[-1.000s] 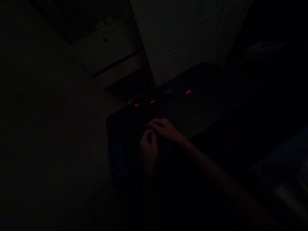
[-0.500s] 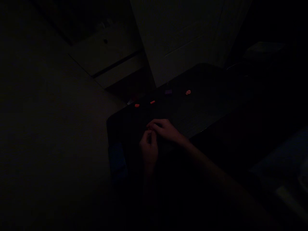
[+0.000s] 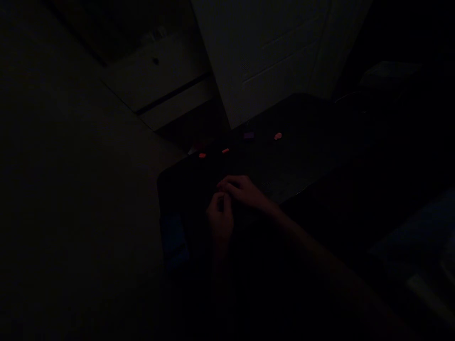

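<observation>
The scene is very dark. My left hand [image 3: 220, 220] and my right hand [image 3: 245, 192] meet over a dark table [image 3: 302, 156], fingertips pinched together around something too small and dim to make out. Both hands have curled, closed fingers. Beyond them on the table lie small orange-red pieces: one [image 3: 202, 155] at the far left, one [image 3: 225, 151] beside it, and one [image 3: 277, 136] farther right. A small purple piece [image 3: 249, 135] lies between the last two.
A pale door [image 3: 270, 52] stands behind the table. A light floor [image 3: 71, 189] spreads to the left. A dim bluish shape [image 3: 174, 237] sits at the table's left edge. Dark, unclear furniture fills the right side.
</observation>
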`<act>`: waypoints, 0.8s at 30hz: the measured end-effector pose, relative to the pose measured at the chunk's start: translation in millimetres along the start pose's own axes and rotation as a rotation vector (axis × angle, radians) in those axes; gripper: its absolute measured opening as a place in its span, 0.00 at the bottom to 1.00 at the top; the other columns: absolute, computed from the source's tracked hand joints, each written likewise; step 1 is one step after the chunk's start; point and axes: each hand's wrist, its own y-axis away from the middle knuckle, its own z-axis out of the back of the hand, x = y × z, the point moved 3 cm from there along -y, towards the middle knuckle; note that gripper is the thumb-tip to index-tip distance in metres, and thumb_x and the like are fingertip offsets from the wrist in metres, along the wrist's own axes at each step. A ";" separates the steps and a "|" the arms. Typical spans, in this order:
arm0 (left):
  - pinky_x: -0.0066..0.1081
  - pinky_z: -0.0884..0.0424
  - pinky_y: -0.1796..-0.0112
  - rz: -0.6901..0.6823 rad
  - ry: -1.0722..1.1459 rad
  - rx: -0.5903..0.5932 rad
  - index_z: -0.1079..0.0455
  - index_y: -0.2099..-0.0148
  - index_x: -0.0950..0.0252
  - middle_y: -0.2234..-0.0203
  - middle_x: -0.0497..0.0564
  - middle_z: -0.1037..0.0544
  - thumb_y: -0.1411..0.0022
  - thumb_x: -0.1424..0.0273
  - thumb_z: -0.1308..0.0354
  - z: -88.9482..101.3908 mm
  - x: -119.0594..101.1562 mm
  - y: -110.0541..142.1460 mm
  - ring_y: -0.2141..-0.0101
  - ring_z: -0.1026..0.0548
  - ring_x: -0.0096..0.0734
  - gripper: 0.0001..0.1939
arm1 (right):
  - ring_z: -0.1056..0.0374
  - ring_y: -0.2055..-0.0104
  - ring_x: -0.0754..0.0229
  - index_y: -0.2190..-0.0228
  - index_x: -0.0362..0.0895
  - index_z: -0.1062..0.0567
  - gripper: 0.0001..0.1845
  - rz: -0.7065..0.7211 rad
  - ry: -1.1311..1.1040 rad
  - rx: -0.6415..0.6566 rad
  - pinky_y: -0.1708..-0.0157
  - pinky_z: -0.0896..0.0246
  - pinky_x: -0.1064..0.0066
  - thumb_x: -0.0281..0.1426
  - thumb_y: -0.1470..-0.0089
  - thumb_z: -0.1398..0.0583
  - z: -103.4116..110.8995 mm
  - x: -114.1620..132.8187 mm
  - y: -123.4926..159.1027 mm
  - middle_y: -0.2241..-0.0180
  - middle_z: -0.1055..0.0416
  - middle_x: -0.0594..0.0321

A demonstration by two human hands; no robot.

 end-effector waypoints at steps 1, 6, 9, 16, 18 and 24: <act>0.26 0.33 0.68 0.000 -0.005 0.002 0.29 0.64 0.62 0.73 0.46 0.26 0.34 0.64 0.45 0.0 0.2 0.0 0.71 0.27 0.28 0.09 | 0.25 0.60 0.60 0.64 0.43 0.18 0.12 -0.001 0.002 -0.001 0.58 0.35 0.71 0.30 0.38 0.43 0.0 -0.4 -0.1 0.64 0.19 0.61; 0.25 0.34 0.69 0.012 0.005 0.013 0.29 0.65 0.62 0.74 0.46 0.27 0.34 0.63 0.45 -0.3 0.7 0.2 0.71 0.28 0.28 0.09 | 0.25 0.61 0.60 0.64 0.43 0.18 0.12 -0.020 -0.001 -0.001 0.59 0.35 0.72 0.30 0.37 0.43 -0.4 -0.8 0.2 0.64 0.19 0.61; 0.26 0.35 0.70 0.009 0.001 0.005 0.29 0.65 0.62 0.75 0.45 0.27 0.34 0.63 0.45 0.2 -0.1 0.3 0.72 0.29 0.28 0.09 | 0.25 0.60 0.60 0.64 0.43 0.19 0.12 -0.012 -0.006 0.007 0.59 0.35 0.72 0.30 0.37 0.43 -0.4 0.1 0.6 0.63 0.19 0.61; 0.26 0.35 0.70 0.016 0.014 0.002 0.29 0.65 0.62 0.75 0.46 0.27 0.35 0.63 0.45 0.0 -2.0 0.8 0.72 0.29 0.28 0.09 | 0.24 0.59 0.59 0.64 0.41 0.19 0.12 -0.004 0.000 0.006 0.58 0.35 0.71 0.30 0.37 0.43 0.0 0.8 0.7 0.63 0.19 0.60; 0.25 0.35 0.71 0.016 0.013 0.003 0.29 0.65 0.62 0.75 0.45 0.28 0.35 0.63 0.45 -0.3 -1.7 0.8 0.73 0.29 0.27 0.09 | 0.24 0.59 0.59 0.64 0.41 0.19 0.12 0.001 0.000 0.007 0.58 0.35 0.71 0.29 0.37 0.43 0.0 0.8 0.8 0.63 0.19 0.60; 0.25 0.34 0.70 -0.003 0.026 0.005 0.29 0.65 0.62 0.74 0.46 0.27 0.35 0.63 0.44 -1.0 1.0 0.1 0.72 0.28 0.28 0.10 | 0.25 0.60 0.60 0.64 0.42 0.19 0.12 -0.001 0.001 0.009 0.59 0.35 0.72 0.30 0.37 0.43 0.0 -0.2 0.8 0.63 0.20 0.61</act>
